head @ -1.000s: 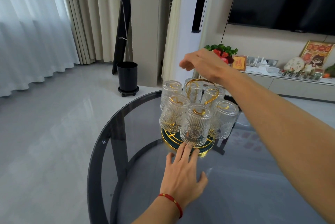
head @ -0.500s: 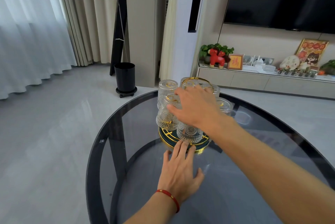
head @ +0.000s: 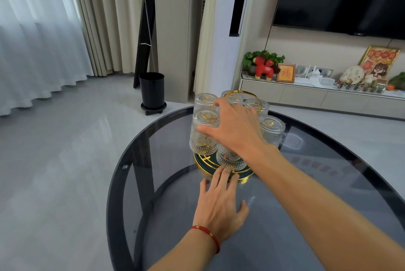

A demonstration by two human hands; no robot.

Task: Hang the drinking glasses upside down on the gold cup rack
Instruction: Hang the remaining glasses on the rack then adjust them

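Note:
The gold cup rack [head: 241, 93] with a ring handle and a dark green, gold-rimmed base [head: 202, 159] stands on the round dark glass table [head: 140, 174]. Several ribbed drinking glasses hang on it upside down, among them a left one [head: 202, 139], a right one [head: 272, 130] and a front one [head: 230, 159]. My right hand [head: 234, 130] lies over the top of the front glass with fingers spread, thumb across the left glass; whether it grips is hidden. My left hand [head: 219, 202], with a red wrist cord, lies flat on the table, its fingertips touching the base's rim.
A black bin [head: 151, 90] stands on the floor beyond the table's far edge. A low TV cabinet [head: 306, 95] with ornaments runs along the back right wall under a dark screen. Curtains hang at the left.
My right hand has come down from above the ring handle onto the front glasses. The left hand has stayed flat by the base. The camera has tilted slightly.

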